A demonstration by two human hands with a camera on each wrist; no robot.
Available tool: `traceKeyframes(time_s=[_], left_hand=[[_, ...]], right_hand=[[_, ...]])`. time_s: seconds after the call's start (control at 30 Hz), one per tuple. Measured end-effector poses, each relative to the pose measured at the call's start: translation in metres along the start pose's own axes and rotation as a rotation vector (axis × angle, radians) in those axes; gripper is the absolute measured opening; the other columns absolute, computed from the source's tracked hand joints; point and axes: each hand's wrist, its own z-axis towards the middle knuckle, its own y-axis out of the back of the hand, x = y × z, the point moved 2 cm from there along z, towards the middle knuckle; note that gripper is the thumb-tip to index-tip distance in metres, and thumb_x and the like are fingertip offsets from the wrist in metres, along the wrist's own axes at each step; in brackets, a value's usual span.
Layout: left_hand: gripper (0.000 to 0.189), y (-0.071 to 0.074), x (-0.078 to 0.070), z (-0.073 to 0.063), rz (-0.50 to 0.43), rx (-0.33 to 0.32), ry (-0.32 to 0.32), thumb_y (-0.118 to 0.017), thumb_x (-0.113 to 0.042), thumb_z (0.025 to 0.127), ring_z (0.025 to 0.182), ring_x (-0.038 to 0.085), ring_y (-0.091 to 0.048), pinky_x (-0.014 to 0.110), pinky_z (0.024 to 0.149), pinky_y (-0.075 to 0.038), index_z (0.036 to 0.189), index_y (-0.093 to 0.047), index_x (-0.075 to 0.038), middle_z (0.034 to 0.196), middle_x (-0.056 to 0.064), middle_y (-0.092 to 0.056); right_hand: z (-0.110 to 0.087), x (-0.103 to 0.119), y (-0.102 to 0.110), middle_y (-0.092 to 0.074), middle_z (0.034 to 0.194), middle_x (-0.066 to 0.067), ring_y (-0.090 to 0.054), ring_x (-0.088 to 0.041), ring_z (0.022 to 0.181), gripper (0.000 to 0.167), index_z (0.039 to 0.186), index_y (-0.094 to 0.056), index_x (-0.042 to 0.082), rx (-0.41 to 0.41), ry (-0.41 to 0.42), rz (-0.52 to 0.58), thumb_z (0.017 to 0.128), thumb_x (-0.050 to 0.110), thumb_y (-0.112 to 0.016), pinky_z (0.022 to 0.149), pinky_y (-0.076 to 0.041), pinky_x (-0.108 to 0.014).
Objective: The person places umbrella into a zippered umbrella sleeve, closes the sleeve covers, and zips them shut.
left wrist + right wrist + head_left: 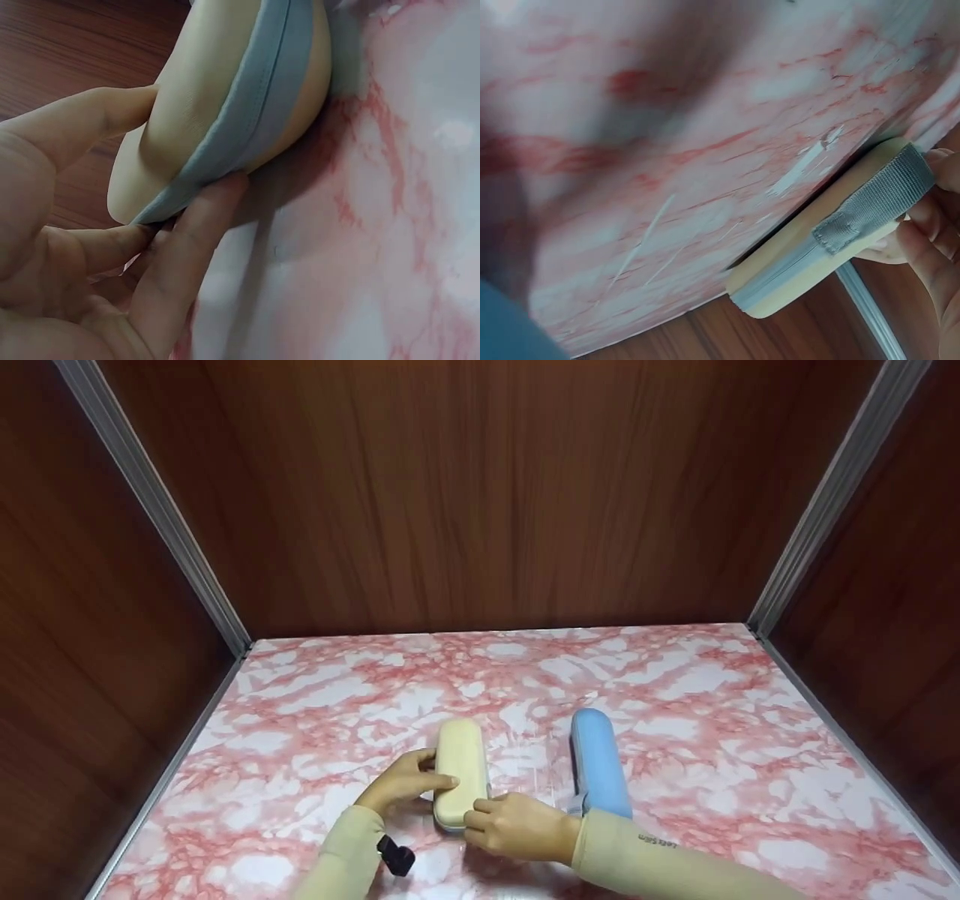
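A long, rounded cream pencil case (460, 750) with a grey-blue zip band lies on the table. My left hand (405, 781) holds it from the left, thumb on its top and fingers against its side; the left wrist view shows the fingertips along the zip band (247, 112). At the near right corner, my right hand (517, 826) has curled fingers on the case's edge. A grey fabric strap (877, 199) runs along the case's side beside these fingers. Whether they pinch a zip pull is hidden. A blue pencil case (600, 765) lies to the right, partly behind the right forearm.
The table (300, 780) has a red-and-white marbled top. Brown wood-grain panels (480, 495) stand at the back and both sides, with metal corner posts (157, 510). A black strap end (396, 856) hangs at the left wrist.
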Motion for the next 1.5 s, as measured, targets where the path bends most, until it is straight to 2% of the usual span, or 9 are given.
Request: traceKeyframes(time_s=[0.17,0.47,0.67,0.83,0.97,1.13,1.27,1.5], left_hand=[[0.070,-0.0006,-0.0003,0.0001,0.001,-0.012,-0.001,-0.081,-0.019,0.082,0.102,0.029,-0.063,0.045,0.075,-0.058,0.139,-0.049,0.008,0.124,0.018,-0.061],[0.072,-0.0029,0.0001,-0.0006,-0.063,-0.018,0.039,-0.081,-0.017,0.081,0.100,0.029,-0.064,0.046,0.077,-0.058,0.139,-0.046,0.008,0.121,0.018,-0.059],[0.076,-0.0020,0.0017,-0.0010,-0.050,-0.026,0.054,-0.080,-0.018,0.082,0.102,0.030,-0.064,0.047,0.078,-0.058,0.142,-0.043,0.009,0.126,0.019,-0.057],[0.078,-0.0012,0.0010,-0.0015,-0.056,-0.009,0.056,-0.080,-0.018,0.082,0.103,0.031,-0.064,0.047,0.079,-0.058,0.144,-0.040,0.009,0.129,0.020,-0.056],[0.077,-0.0003,-0.0006,-0.0009,-0.032,0.003,0.041,-0.081,-0.019,0.082,0.105,0.031,-0.063,0.048,0.080,-0.058,0.143,-0.043,0.008,0.127,0.019,-0.058],[0.074,-0.0007,-0.0006,0.0000,-0.031,0.015,0.031,-0.081,-0.019,0.083,0.104,0.030,-0.064,0.047,0.079,-0.058,0.142,-0.045,0.008,0.124,0.018,-0.059],[0.074,-0.0008,0.0000,0.0012,-0.034,0.008,0.042,-0.081,-0.019,0.083,0.102,0.030,-0.064,0.046,0.078,-0.058,0.141,-0.044,0.009,0.124,0.019,-0.058],[0.078,-0.0002,-0.0002,-0.0002,-0.047,-0.001,0.062,-0.080,-0.017,0.083,0.103,0.030,-0.064,0.046,0.079,-0.058,0.145,-0.040,0.008,0.129,0.020,-0.056]], right_hand=[[-0.0040,0.0000,-0.0013,-0.058,0.083,0.008,-0.055,-0.007,0.073,0.011,0.085,-0.062,0.019,-0.020,-0.056,0.047,0.082,0.020,-0.073,0.055,-0.048,-0.017],[0.0021,0.0052,-0.0049,-0.054,0.075,0.005,-0.054,-0.009,0.064,0.020,0.080,-0.059,0.015,-0.024,-0.338,0.327,0.077,0.017,-0.079,0.053,-0.047,-0.018],[0.0009,0.0061,-0.0048,-0.057,0.078,0.003,-0.057,-0.008,0.066,0.020,0.083,-0.061,0.012,0.001,-0.449,0.460,0.085,0.020,-0.080,0.059,-0.049,-0.017],[0.0003,0.0071,-0.0045,-0.056,0.079,0.001,-0.056,-0.009,0.067,0.018,0.083,-0.061,0.010,0.009,-0.502,0.538,0.086,0.014,-0.078,0.058,-0.048,-0.018],[-0.0003,0.0070,-0.0053,-0.055,0.077,0.004,-0.054,-0.007,0.065,0.018,0.080,-0.060,0.013,-0.009,-0.505,0.527,0.083,0.012,-0.078,0.055,-0.046,-0.016],[-0.0017,0.0072,-0.0050,-0.057,0.074,0.008,-0.054,-0.007,0.063,0.020,0.076,-0.061,0.018,-0.046,-0.517,0.420,0.077,0.017,-0.081,0.051,-0.044,-0.018],[-0.0016,0.0070,-0.0037,-0.060,0.071,0.009,-0.054,-0.010,0.061,0.019,0.074,-0.063,0.020,-0.041,-0.550,0.367,0.076,0.022,-0.082,0.049,-0.044,-0.021],[-0.0036,0.0054,-0.0037,-0.060,0.071,0.007,-0.054,-0.010,0.062,0.020,0.074,-0.062,0.017,-0.039,-0.565,0.448,0.075,0.015,-0.081,0.053,-0.046,-0.021]])
